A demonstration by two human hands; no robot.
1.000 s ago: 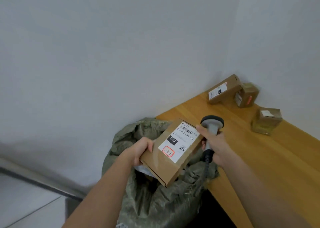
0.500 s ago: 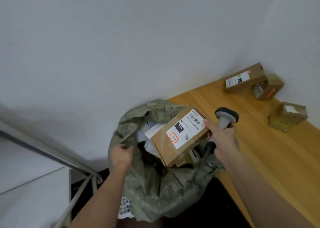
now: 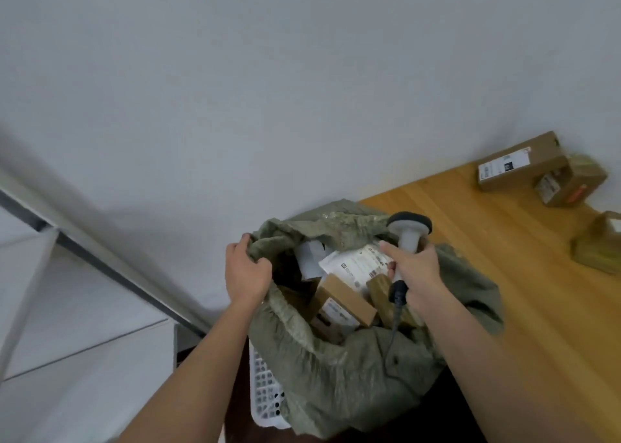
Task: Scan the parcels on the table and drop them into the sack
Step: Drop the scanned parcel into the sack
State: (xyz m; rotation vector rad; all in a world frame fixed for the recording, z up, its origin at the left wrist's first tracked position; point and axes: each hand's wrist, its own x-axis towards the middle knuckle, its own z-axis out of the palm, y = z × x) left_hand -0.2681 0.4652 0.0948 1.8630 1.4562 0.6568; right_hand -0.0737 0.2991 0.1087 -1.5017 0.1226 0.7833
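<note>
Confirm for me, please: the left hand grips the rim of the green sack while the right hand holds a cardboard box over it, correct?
Not quite. In the head view the left hand does grip the sack rim, but the right hand holds the scanner, not a box.

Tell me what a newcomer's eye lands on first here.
First, the green sack at the table's left end, its mouth stuffed with parcels, a brown box uppermost. The left hand grips its rim; the right hand holds a scanner above it. More boxes wait in the far corner.
</note>
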